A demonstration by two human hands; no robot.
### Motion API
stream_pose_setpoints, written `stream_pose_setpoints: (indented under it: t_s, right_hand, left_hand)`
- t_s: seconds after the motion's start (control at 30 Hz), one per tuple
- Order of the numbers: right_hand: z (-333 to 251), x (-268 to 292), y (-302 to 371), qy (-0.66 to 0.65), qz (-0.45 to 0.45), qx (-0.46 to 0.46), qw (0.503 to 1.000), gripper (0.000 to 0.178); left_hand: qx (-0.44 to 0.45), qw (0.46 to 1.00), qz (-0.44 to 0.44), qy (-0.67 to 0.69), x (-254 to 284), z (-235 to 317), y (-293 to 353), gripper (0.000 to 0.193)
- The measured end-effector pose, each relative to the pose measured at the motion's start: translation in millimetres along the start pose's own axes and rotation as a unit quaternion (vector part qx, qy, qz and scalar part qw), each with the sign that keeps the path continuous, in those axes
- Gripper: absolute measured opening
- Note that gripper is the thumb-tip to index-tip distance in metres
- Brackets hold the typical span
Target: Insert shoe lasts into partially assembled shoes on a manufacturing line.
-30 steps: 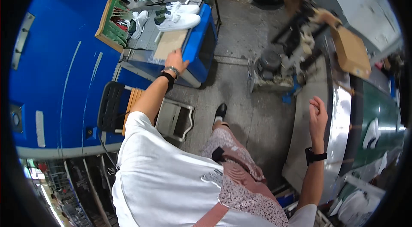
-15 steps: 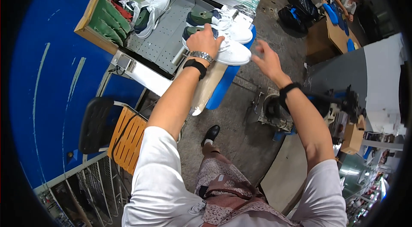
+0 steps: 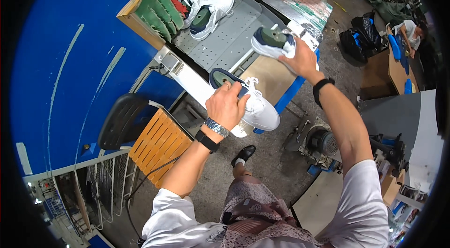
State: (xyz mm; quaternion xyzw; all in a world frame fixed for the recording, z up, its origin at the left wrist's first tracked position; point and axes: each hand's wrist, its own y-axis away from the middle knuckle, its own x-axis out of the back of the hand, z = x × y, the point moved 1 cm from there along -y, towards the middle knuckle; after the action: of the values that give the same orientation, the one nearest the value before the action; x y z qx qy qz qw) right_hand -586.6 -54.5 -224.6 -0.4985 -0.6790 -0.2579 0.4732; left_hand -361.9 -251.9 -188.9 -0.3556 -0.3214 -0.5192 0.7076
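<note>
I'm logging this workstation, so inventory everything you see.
Panel: one, blue, left
Curtain: one, green-red, upper left
Conveyor: one, grey, top
Resting shoes: two, white, on conveyor
Board: one, tan, centre
Held shoes: two, white, centre
Table: one, green-white, top
Chair: one, black-brown, left
Motor: one, grey, right
Bags: at least two, black, upper right
Cartons: at least two, brown, right
Co-workers: two, one white-topped, upper right
Left grip: one, bare, on nearer held shoe
Right grip: one, bare, on other held shoe

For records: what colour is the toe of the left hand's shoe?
White toe, best in head view.
</note>
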Motion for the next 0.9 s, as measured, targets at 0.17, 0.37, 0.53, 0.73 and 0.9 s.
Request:
stream_pose_setpoints:
  t_s: [0.17, 0.37, 0.53, 0.73, 0.9]
  right_hand:
    - [48, 36, 158, -0.061, 0.117, 0.005, 0.991, 0.071]
    - [68, 146, 359, -0.026, 0.301, -0.085, 0.949, 0.071]
    - [116, 224, 518, 0.078, 0.422, -0.194, 0.882, 0.071]
    - [201, 280, 698, 0.114, 0.496, -0.28, 0.814, 0.07]
    - [284, 279, 851, 0.066, 0.463, -0.462, 0.753, 0.074]
  left_hand:
    - [0.022, 0.993, 0.067, -0.093, -24, 11, 9, 0.046]
    - [-0.123, 0.978, 0.075, -0.149, -32, -35, -2, 0.04]
    - [-0.123, 0.964, 0.05, -0.23, -32, 17, 20, 0.047]
    - [-0.192, 0.958, -0.053, -0.207, -65, 183, 137, 0.03]
    - [-0.248, 0.949, -0.195, -0.022, -101, 322, 270, 0.025]
